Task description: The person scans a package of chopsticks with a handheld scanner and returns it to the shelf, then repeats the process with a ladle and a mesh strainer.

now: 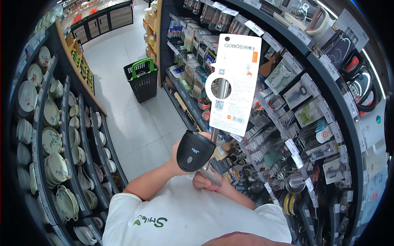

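The left hand [175,159] grips a black scanner [194,152]. The right hand [204,181] is closed around a metal handle [213,178], which extends forward beneath a printed card [243,78]. The card covers the far end; the scanner hides most left fingers.

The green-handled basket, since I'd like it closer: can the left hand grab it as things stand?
Probably not: the left hand holds a black handheld device, and the basket stands off down the aisle, seemingly beyond arm's reach. The floor tiles between look free.
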{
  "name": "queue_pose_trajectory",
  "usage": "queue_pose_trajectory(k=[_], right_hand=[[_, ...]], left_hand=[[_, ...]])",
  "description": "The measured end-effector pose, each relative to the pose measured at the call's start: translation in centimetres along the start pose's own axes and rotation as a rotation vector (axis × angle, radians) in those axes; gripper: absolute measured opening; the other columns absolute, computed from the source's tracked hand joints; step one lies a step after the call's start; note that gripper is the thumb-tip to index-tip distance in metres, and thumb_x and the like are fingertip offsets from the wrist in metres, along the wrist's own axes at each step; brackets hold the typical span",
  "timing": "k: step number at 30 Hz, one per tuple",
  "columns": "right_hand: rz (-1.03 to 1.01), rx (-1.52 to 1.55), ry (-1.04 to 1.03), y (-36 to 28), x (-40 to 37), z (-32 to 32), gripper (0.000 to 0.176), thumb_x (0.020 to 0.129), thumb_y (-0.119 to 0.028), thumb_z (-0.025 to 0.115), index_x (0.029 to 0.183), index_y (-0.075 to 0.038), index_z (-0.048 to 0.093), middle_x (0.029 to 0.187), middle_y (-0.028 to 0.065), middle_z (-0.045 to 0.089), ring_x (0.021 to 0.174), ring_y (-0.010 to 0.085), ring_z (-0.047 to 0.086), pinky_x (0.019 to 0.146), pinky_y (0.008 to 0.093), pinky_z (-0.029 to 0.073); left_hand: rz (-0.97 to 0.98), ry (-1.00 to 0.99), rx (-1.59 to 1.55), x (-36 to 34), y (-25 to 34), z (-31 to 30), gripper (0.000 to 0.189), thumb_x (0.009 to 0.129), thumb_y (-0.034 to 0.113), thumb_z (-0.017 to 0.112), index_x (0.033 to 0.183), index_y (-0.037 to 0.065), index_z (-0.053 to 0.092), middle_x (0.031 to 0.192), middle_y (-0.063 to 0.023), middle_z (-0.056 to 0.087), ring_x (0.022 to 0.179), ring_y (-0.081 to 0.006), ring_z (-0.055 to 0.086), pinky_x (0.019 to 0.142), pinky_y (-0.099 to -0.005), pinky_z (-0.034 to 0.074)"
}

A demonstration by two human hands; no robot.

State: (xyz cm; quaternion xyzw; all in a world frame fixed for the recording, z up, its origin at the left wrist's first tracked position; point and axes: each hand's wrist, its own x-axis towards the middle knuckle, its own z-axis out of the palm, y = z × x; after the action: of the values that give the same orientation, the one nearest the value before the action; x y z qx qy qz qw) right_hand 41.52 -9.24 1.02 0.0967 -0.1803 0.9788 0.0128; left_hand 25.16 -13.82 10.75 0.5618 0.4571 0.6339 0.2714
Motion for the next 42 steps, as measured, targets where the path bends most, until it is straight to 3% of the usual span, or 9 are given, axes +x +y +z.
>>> queue_pose_trajectory(k=[8,10,13,22,26,30,32,37,42], right_hand=[[-0.013,-0.006,0.055,-0.1,-0.2,0.3,0.027,0.097,-0.02,0.036,0.116,-0.006,0.049,0.054,-0.0015,0.043,0.05,0.0103,0.038,0.054,0.0249,0.029],[-0.014,0.008,0.075,-0.1,-0.2,0.3,0.026,0.097,-0.019,0.038,0.117,-0.006,0.049,0.054,-0.001,0.043,0.05,0.0108,0.038,0.054,0.0251,0.03],[-0.007,-0.017,0.136,0.0,-0.4,0.1,0.028,0.097,-0.019,0.039,0.119,-0.005,0.049,0.054,-0.0007,0.043,0.051,0.0108,0.038,0.054,0.0252,0.029],[-0.087,-0.61,0.608,-0.3,1.4,3.1,0.025,0.095,-0.015,0.048,0.117,-0.004,0.048,0.094,-0.0002,0.056,0.08,0.0081,0.053,0.072,0.0246,0.044],[-0.036,-0.875,0.574,-2.0,0.6,3.4,0.028,0.093,-0.015,0.051,0.118,-0.003,0.048,0.097,0.0017,0.058,0.085,0.0066,0.054,0.075,0.0233,0.044],[-0.527,-1.212,0.623,-5.8,0.0,5.3,0.035,0.09,-0.025,0.06,0.114,-0.001,0.05,0.091,0.0071,0.06,0.082,0.0133,0.057,0.073,0.0275,0.046],[-0.608,-1.039,0.312,-7.7,0.9,7.9,0.043,0.087,-0.033,0.064,0.111,0.0,0.05,0.086,0.0071,0.061,0.08,0.0161,0.058,0.067,0.0278,0.045],[-0.117,-0.912,-0.462,-10.1,7.1,18.2,0.042,0.083,-0.041,0.068,0.067,-0.004,0.055,0.062,0.0029,0.053,0.057,0.0211,0.054,0.053,0.0326,0.039],[0.232,-0.642,-0.717,-9.5,10.9,21.5,0.04,0.082,-0.036,0.07,0.067,-0.003,0.054,0.061,0.0023,0.052,0.052,0.018,0.051,0.05,0.0295,0.037]], left_hand=[[-0.202,0.035,-0.154,0.1,0.1,0.8,0.039,0.07,0.005,0.078,0.104,-0.002,0.06,0.089,-0.0067,0.067,0.075,-0.0124,0.064,0.069,-0.0255,0.051],[-0.139,-0.054,-0.183,0.3,0.0,0.9,0.04,0.081,0.001,0.064,0.119,0.005,0.052,0.069,0.0004,0.052,0.046,-0.0019,0.045,0.039,-0.0188,0.035],[-0.215,0.083,-0.097,0.5,1.5,0.8,0.037,0.072,0.006,0.077,0.103,-0.002,0.059,0.087,-0.006,0.067,0.074,-0.0116,0.063,0.067,-0.0252,0.051],[-0.122,0.22,-0.113,0.8,-1.8,0.4,0.025,0.085,-0.002,0.057,0.108,0.006,0.051,0.089,-0.007,0.057,0.073,-0.0094,0.052,0.06,-0.0242,0.043],[-0.057,0.293,-0.677,1.5,-2.7,-0.8,0.025,0.082,-0.004,0.054,0.105,0.004,0.045,0.096,-0.0138,0.056,0.068,-0.0134,0.051,0.063,-0.0264,0.044],[0.006,0.255,-0.726,1.6,-3.9,-2.6,0.023,0.083,0.004,0.053,0.103,0.011,0.044,0.096,-0.0137,0.055,0.063,-0.0152,0.048,0.064,-0.0342,0.04],[0.021,0.213,-0.813,1.6,-3.9,-3.1,0.024,0.082,0.005,0.056,0.101,0.009,0.042,0.095,-0.015,0.056,0.066,-0.0169,0.05,0.065,-0.034,0.043],[0.018,0.039,-1.054,1.7,-5.1,-2.9,0.021,0.085,0.012,0.056,0.103,0.011,0.045,0.093,-0.0092,0.058,0.061,-0.0111,0.047,0.06,-0.0295,0.035],[-0.097,-0.05,-1.106,1.7,-3.5,-2.3,0.023,0.087,0.025,0.054,0.097,0.005,0.052,0.066,0.0028,0.045,0.057,-0.0058,0.039,0.062,-0.0236,0.03]])
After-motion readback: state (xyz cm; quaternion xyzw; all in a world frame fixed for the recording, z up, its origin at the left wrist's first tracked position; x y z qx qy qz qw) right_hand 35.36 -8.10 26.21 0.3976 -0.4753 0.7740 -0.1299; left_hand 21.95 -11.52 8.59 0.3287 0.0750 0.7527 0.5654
